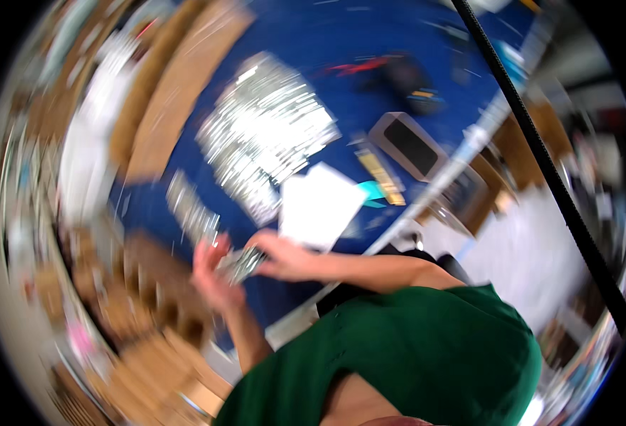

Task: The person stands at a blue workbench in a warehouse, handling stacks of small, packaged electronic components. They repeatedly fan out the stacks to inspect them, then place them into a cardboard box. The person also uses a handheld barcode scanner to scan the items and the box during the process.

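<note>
Over the near edge of the blue table point(245, 213), both my hands hold a small shiny silvery packet point(240, 265); blur hides what is in it. My left hand point(215, 277) is curled at the packet's left side. From the right, my right hand point(279, 257) pinches its other end between thumb and fingers. Just beyond my left hand lies a strip of shiny clear-looking packets point(189, 206). Farther off spreads a big heap of glinting silvery packets point(270, 128). A white sheet point(321, 206) lies right of the heap, near my right hand.
Right of the sheet are a teal piece point(373, 193), a yellow strip-like item point(380, 174) and a pale tray-like object with a dark screen point(411, 145). A black item point(405, 82) lies beyond. Cardboard point(185, 78) borders the left; boxes point(157, 369) stand lower left. A black pole point(540, 142) crosses the right.
</note>
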### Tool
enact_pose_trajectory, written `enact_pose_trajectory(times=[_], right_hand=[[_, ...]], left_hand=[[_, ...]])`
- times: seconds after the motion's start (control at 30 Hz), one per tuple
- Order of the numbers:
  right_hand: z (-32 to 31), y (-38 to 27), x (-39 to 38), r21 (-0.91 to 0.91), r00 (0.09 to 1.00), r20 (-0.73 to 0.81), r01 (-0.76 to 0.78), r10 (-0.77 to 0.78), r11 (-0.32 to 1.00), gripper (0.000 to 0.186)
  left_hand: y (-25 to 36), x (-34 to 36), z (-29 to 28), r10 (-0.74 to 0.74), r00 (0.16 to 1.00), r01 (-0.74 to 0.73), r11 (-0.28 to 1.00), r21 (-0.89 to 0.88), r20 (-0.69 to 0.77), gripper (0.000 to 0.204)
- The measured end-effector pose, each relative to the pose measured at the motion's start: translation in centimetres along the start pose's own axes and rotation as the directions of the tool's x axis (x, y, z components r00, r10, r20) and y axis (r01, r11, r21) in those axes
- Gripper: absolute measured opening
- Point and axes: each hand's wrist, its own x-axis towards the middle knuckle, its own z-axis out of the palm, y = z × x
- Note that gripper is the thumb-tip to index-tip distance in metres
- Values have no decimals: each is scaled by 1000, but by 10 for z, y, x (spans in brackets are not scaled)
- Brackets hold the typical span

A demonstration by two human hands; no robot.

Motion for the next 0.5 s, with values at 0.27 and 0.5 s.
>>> enact_pose_trajectory(times=[0.27, 0.5], right_hand=[[31, 8, -34, -374, 925, 300, 338, -233, 863, 86], [35, 34, -26, -176, 952, 227, 247, -205, 953, 100]], left_hand=[[-81, -76, -20, 328, 919, -372, 904, -211, -217, 43], [-105, -64, -8, 253, 912, -347, 895, -281, -323, 48]])
